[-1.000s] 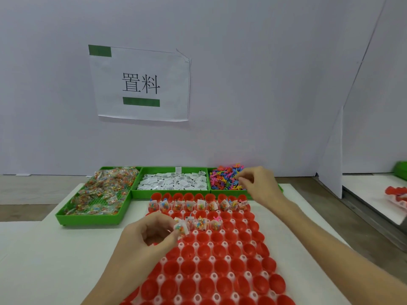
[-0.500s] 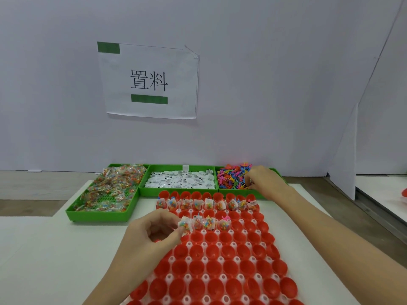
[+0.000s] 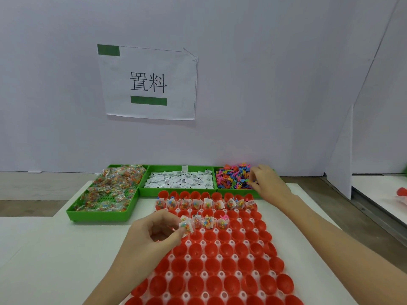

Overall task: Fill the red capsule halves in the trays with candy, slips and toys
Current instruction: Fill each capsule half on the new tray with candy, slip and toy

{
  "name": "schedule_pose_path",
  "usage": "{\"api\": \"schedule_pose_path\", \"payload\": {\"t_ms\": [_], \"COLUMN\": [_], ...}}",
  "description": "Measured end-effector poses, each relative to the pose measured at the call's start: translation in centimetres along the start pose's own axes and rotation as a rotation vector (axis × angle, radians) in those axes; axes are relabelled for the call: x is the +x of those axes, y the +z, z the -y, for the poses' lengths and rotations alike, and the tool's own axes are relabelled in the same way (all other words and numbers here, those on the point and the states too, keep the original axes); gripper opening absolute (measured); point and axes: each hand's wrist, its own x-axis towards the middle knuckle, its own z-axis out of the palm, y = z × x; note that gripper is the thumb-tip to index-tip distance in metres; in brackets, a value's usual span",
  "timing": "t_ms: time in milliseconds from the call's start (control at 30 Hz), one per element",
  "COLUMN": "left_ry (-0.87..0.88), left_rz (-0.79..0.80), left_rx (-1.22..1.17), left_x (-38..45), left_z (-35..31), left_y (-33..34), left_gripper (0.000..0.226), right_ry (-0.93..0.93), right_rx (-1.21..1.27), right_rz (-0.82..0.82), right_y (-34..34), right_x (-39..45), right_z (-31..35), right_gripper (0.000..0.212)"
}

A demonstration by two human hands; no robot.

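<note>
A white tray of red capsule halves [image 3: 222,263] lies in front of me. Its far row and part of the second row hold candy packets and slips. My left hand [image 3: 154,236] pinches a candy packet [image 3: 186,225] over the left end of the second row. My right hand [image 3: 267,182] reaches into the green bin of coloured plastic toys [image 3: 233,177] at the back right, its fingertips pinching a small toy there. The green candy bin [image 3: 108,190] and the bin of white slips [image 3: 180,180] stand behind the tray.
A white wall with a paper sign [image 3: 149,84] rises right behind the bins. To the right a white partition [image 3: 340,172] separates a lower bench with red items [image 3: 402,192]. Bare white tabletop [image 3: 55,260] spreads left of the capsule tray.
My right hand has shifted slightly deeper into the toy bin. My left hand keeps the candy packet by the second row. The view has tilted and moved a little.
</note>
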Motion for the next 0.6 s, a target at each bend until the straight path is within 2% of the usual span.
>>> {"api": "schedule_pose_path", "payload": {"t_ms": [167, 233, 333, 500, 600], "left_ry": [-0.004, -0.003, 0.003, 0.016, 0.033], "left_rz": [0.015, 0.027, 0.042, 0.116, 0.162], "left_rx": [0.005, 0.0, -0.023, -0.066, -0.057], "left_x": [-0.1, -0.2, -0.3, -0.7, -1.0], "left_z": [0.0, 0.0, -0.1, -0.3, -0.4], "left_y": [0.0, 0.1, 0.3, 0.8, 1.1], "left_gripper": [0.016, 0.014, 0.008, 0.013, 0.012], "right_ry": [0.232, 0.292, 0.304, 0.182, 0.137], "right_rx": [0.535, 0.72, 1.041, 1.08, 1.084], "right_rz": [-0.23, -0.255, -0.205, 0.001, 0.022], "right_y": [-2.1, -3.2, -5.4, -5.8, -5.0], "right_x": [-2.7, -4.5, -7.9, -13.5, -14.7], "right_z": [1.8, 3.2, 6.1, 11.2, 12.9], "right_gripper": [0.009, 0.007, 0.005, 0.006, 0.01]}}
